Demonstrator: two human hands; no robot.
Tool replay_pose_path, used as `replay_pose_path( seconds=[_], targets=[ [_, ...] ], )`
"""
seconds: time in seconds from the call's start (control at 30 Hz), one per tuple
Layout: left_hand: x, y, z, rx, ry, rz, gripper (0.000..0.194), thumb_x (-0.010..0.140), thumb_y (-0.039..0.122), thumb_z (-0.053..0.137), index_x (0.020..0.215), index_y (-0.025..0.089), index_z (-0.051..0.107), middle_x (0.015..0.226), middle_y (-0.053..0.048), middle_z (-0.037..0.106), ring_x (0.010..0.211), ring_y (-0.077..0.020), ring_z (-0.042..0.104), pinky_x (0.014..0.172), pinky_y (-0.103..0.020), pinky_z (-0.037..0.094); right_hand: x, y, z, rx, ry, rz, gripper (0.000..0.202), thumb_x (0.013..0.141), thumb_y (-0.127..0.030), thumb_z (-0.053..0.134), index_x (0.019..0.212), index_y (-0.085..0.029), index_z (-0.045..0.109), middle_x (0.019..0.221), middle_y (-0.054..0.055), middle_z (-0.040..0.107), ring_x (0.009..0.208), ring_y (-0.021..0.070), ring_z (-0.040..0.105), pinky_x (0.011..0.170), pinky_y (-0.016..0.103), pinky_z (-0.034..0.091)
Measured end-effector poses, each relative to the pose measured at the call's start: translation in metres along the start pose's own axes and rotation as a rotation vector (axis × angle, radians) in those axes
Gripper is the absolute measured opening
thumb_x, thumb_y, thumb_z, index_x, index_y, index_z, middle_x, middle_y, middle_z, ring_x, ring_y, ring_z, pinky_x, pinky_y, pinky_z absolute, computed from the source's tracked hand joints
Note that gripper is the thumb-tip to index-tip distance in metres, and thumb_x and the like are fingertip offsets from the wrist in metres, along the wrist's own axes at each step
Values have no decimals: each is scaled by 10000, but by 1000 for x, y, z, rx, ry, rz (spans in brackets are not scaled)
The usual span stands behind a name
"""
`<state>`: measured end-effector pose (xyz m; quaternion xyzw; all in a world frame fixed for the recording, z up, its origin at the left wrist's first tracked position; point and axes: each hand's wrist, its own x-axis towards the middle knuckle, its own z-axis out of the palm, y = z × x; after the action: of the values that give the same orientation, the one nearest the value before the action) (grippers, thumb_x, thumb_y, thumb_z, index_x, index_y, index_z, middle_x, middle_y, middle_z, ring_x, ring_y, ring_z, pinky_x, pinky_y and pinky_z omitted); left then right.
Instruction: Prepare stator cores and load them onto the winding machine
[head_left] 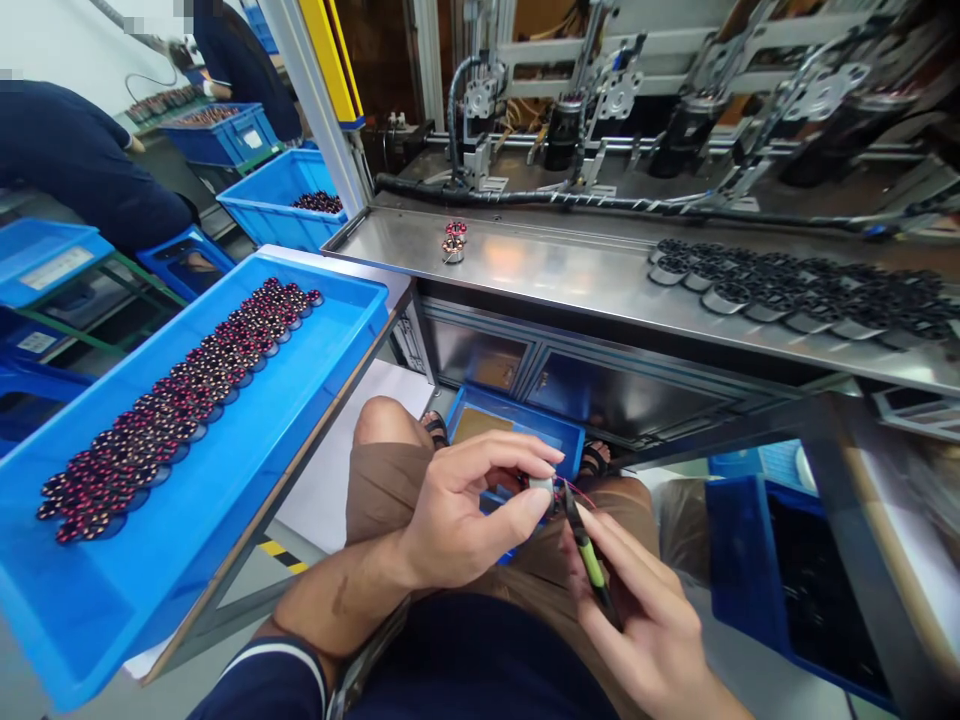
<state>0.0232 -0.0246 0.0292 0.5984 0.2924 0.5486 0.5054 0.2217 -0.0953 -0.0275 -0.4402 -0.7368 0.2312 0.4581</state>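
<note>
Left hand around silvery, red-wired part, right hand around green-and-black pliers

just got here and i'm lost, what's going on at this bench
The seated person's left hand holds a small part, and the right hand a green-and-black tool, its tip close to the part's red wire. A blue tray on the left holds rows of wound parts. Two more wound parts sit on the steel ledge ahead, with dark-topped parts massed farther right.
</note>
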Motion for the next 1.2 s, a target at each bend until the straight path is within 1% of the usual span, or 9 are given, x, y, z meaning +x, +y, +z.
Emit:
replay_pose_path(
  seconds=[0.17, 0.27, 0.5, 0.63, 0.7, 0.77, 0.9, 1.07, 1.2],
  targets=[
    [0, 4, 1, 24, -3, 29, 150, 875, 116, 702, 1003, 177, 749, 1082, -114, 777, 988, -182, 725, 814, -249, 586, 3, -5, 1, 13, -43, 7, 749, 894, -66, 557, 1575, -340, 407, 1399, 65, 628, 1264, 275, 651, 891, 333, 647],
    [-1, 5, 2, 41, -18, 57, 159, 869, 110, 706, 1007, 177, 747, 1072, -112, 782, 995, -187, 730, 848, -268, 588, 5, -6, 1, 16, -36, 6, 753, 893, -68, 562, 1577, -340, 404, 1411, 63, 626, 1284, 280, 640, 908, 339, 645],
    [-3, 3, 2, 61, -37, 35, 131, 879, 142, 701, 1001, 170, 741, 1078, -125, 780, 1001, -202, 730, 835, -280, 597, -2, -3, -1, -16, 21, -19, 726, 860, -65, 587, 1532, -322, 490, 1324, 51, 702, 1166, 256, 715, 995, 351, 610],
    [-1, 0, -2, 75, -52, 52, 129, 884, 148, 709, 1008, 173, 738, 1176, -141, 739, 984, -194, 728, 777, -255, 603, 2, -4, -4, 7, 19, 83, 634, 894, -116, 615, 1495, -302, 536, 1231, 64, 750, 995, 203, 771, 936, 265, 615],
    [1, -3, -7, 141, -97, 132, 157, 865, 144, 739, 1018, 179, 734, 1287, -152, 689, 977, -194, 732, 820, -288, 619, 5, -5, -7, 35, 22, 129, 606, 910, -139, 623, 1488, -304, 541, 1196, 64, 759, 900, 170, 778, 887, 225, 618],
    [5, -6, -12, 241, -121, 277, 276, 822, 140, 792, 1083, 189, 715, 1344, -159, 659, 1016, -215, 733, 902, -348, 629, 6, -7, -10, 60, 16, 161, 591, 919, -150, 626, 1483, -304, 545, 1206, 69, 751, 856, 152, 774, 875, 215, 615],
    [12, -9, -18, 412, -91, 510, 574, 752, 159, 866, 1270, 171, 620, 1264, -167, 695, 1142, -267, 706, 998, -428, 624, 0, -11, -19, 88, -17, 222, 571, 925, -141, 627, 1475, -275, 557, 1144, 77, 759, 834, 139, 767, 865, 202, 607],
    [11, -11, -18, 496, -145, 590, 453, 790, 78, 813, 1209, 131, 648, 1311, -160, 643, 1097, -211, 728, 976, -334, 647, -13, -21, -34, 158, -90, 366, 504, 910, -204, 659, 1413, -218, 637, 1038, 95, 777, 842, 193, 771, 845, 241, 625],
    [7, -16, -18, 542, -150, 614, 408, 812, 37, 775, 1197, 114, 665, 1317, -166, 629, 1162, -229, 703, 974, -322, 652, -12, -35, -42, 312, -178, 471, 515, 889, -239, 672, 1403, -235, 652, 1068, 106, 778, 860, 222, 774, 819, 271, 637]
  ],
)
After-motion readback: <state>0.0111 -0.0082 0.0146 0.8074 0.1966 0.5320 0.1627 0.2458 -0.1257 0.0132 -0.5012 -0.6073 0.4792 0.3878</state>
